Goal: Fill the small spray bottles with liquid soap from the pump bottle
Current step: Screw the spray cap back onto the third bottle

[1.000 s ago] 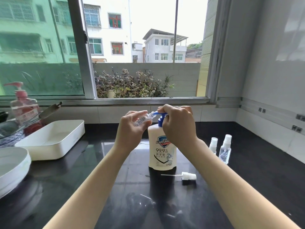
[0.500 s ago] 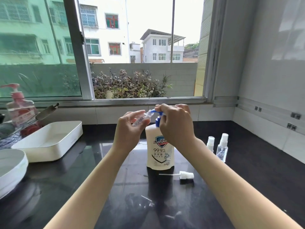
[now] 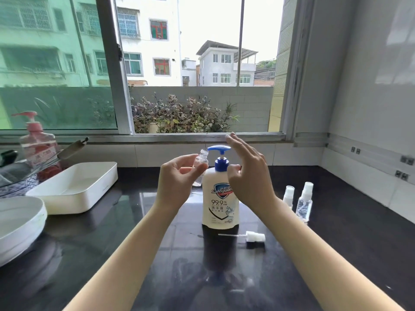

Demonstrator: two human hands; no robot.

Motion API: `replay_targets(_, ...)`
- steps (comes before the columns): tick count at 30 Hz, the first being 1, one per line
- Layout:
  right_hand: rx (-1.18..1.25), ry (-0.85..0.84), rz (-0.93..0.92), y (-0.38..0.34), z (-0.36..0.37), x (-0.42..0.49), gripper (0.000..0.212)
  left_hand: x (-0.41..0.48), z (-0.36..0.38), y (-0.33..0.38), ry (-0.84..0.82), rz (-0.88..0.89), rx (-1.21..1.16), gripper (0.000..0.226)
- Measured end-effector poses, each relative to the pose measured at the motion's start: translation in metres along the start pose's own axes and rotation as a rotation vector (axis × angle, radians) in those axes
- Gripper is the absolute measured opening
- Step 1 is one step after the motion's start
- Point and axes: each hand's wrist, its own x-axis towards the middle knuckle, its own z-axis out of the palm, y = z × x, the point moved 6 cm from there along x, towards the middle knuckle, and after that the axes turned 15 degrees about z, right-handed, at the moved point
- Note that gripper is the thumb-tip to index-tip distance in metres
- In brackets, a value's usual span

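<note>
A white soap pump bottle (image 3: pixel 220 203) with a blue pump head (image 3: pixel 219 149) stands mid-counter. My left hand (image 3: pixel 177 182) holds a small clear uncapped spray bottle (image 3: pixel 201 163) upright, its open neck just under the pump nozzle's tip. My right hand (image 3: pixel 248 176) hovers open beside and slightly above the pump head, fingers spread, off the pump. A loose white spray cap with its dip tube (image 3: pixel 252 236) lies on the counter in front of the pump bottle. Two capped small spray bottles (image 3: pixel 304 203) stand to the right.
A white rectangular tray (image 3: pixel 74 187) sits at left, with a white round dish (image 3: pixel 18 223) nearer me. A pink pump bottle (image 3: pixel 37 142) and a dish rack stand at the far left. The black counter meets a tiled wall on the right and a window sill behind.
My right hand has lifted off the pump head and opened; the pump has risen. My left hand has turned the small bottle from tilted to upright under the nozzle.
</note>
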Motion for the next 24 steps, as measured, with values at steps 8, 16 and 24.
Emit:
replay_targets(8,0.016,0.018,0.113,0.064,-0.010,-0.045,0.039,-0.038,-0.004,-0.015,-0.095,-0.073,-0.073,0.030)
replay_targets(16,-0.120,-0.469,0.383,0.119,-0.001,-0.069,0.032,-0.082,0.008,-0.036,-0.252,-0.230,-0.099,0.023)
replay_targets(24,-0.134,-0.617,0.408,0.122,0.003,-0.075,0.027,-0.091,0.011,-0.041,-0.370,-0.251,-0.052,0.028)
